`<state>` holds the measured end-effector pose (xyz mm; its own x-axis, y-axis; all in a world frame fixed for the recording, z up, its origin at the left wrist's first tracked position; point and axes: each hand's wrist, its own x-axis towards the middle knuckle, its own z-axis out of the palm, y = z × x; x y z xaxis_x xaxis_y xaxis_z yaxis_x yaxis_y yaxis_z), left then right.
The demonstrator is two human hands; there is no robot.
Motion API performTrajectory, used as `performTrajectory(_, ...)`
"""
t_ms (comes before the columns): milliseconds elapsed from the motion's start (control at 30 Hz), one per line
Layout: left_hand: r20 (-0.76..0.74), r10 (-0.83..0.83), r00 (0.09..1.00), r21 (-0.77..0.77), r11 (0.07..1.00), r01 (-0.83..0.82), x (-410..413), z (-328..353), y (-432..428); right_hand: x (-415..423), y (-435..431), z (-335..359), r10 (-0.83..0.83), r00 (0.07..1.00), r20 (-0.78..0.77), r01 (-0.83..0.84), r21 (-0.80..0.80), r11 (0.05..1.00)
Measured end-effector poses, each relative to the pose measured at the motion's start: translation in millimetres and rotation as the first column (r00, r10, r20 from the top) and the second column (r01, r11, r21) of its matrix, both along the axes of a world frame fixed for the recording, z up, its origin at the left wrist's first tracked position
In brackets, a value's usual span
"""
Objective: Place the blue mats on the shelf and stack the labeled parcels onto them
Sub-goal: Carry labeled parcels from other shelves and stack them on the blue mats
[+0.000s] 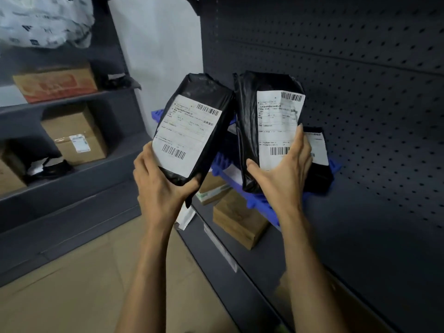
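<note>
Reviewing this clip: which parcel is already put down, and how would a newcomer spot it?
Find the dark pegboard shelf on the right, then the blue mat lying on it. The lying parcel sits on that mat behind the right hand. Unlike the left parcel and the upright parcel, no hand holds it and its label is half hidden.

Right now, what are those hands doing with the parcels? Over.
Left hand grips black plastic labelled parcel. Right hand flat against second black parcel, over blue ribbed plastic mat. Third black parcel behind.
</note>
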<state>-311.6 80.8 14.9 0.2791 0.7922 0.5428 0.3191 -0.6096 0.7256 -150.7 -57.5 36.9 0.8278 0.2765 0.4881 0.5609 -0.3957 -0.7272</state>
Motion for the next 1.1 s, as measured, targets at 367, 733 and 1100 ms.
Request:
performTrajectory(367,-0.188,-0.5,0.846,0.077,0.851,0.52,172.7,59.7,115.9,54.4,63.5,28.5,-0.429,0.893,-0.137,0.445,0.116,0.888)
performTrajectory(733,-0.305,-0.685,0.662,0.044,0.684,0.728,235.2,52.5,142.4,50.1,95.7,11.5,-0.503,0.828,-0.246,0.532,0.065,0.844)
performTrajectory(1100,-0.453,-0.714,0.534,0.024,0.589,0.808,207.0,43.9,147.0,10.2,88.5,-0.3,-0.465,0.864,-0.192,0.445,-0.14,0.885)
